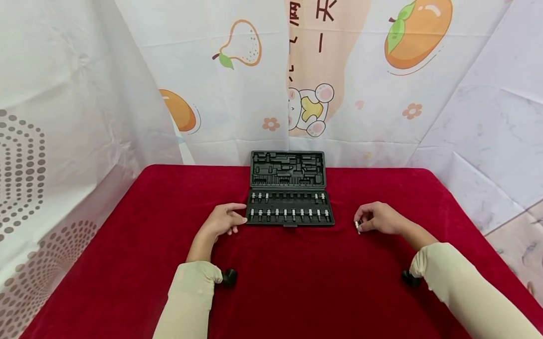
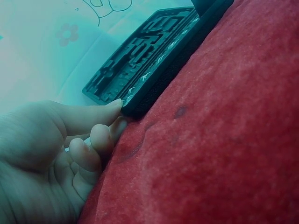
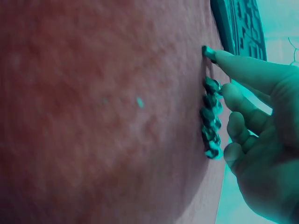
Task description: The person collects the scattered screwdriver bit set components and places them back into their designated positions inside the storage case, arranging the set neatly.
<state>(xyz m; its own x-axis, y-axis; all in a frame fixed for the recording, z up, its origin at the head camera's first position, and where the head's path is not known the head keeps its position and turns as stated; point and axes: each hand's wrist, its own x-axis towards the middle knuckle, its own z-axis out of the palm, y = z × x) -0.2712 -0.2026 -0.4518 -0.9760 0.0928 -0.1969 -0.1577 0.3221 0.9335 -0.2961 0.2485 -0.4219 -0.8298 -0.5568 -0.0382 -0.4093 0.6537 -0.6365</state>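
Sleeves [image 1: 186, 307], red cloth [image 1: 302, 288], fruit-printed curtain [image 1: 224, 101]; left hand [image 1: 221, 220] spread, right hand [image 1: 379, 219] pinching bit [image 3: 209, 53].

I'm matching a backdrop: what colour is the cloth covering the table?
Deep red; the cloth shows best in the head view. The wrist views look tinted.

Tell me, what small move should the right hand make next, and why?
Probably carry the small metal piece left to the open case and set it in the back row. The right hand seems to pinch that piece, the back row has vacant slots in its middle, and the left hand touches the case's left edge, perhaps steadying it.
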